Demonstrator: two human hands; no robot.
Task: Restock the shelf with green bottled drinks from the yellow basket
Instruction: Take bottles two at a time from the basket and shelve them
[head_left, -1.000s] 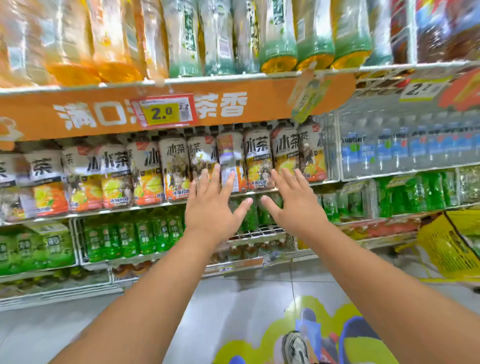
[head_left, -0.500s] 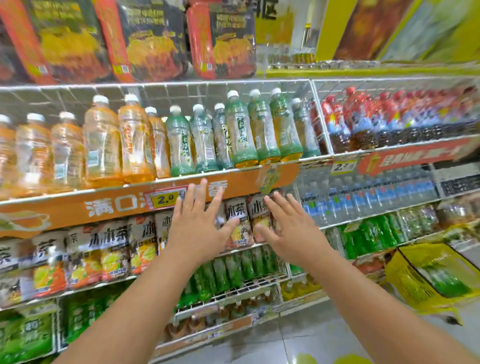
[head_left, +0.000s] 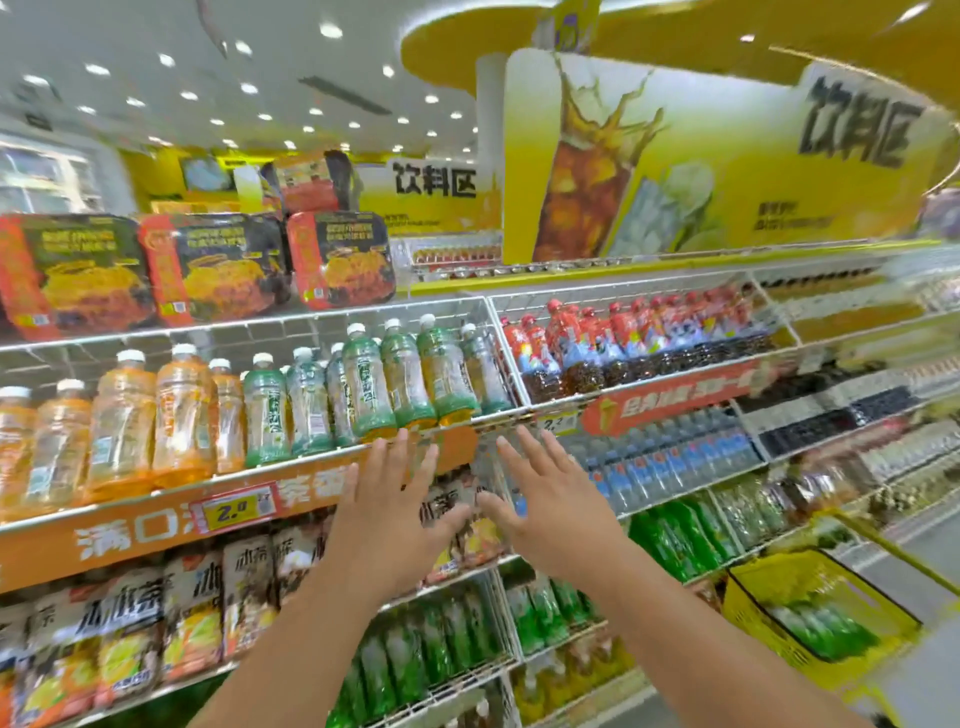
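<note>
Before the shelf (head_left: 249, 483), left hand (head_left: 387, 519) and right hand (head_left: 550, 514) raised, fingers spread, holding nothing; yellow basket (head_left: 810, 587) lower right.

A white wire shelf (head_left: 291, 460) with an orange front strip serves as the landmark; a yellow price tag (head_left: 236, 512) sits on that strip. On this shelf stand orange-tinted bottles (head_left: 124, 421) toward its left end and green-labelled bottles (head_left: 400, 379) toward its right end, all upright with white caps. Directly above it, flat red-and-black food trays (head_left: 208, 265) stand on the top tier. Right of it, a wire bay holds red-capped dark drinks (head_left: 587, 343). Directly below it runs a row of white-and-orange labelled bottles (head_left: 130, 639); beneath those, green bottles (head_left: 431, 644). Lower right of it, a yellow basket (head_left: 748, 592) sits on the floor, green bottles inside
</note>
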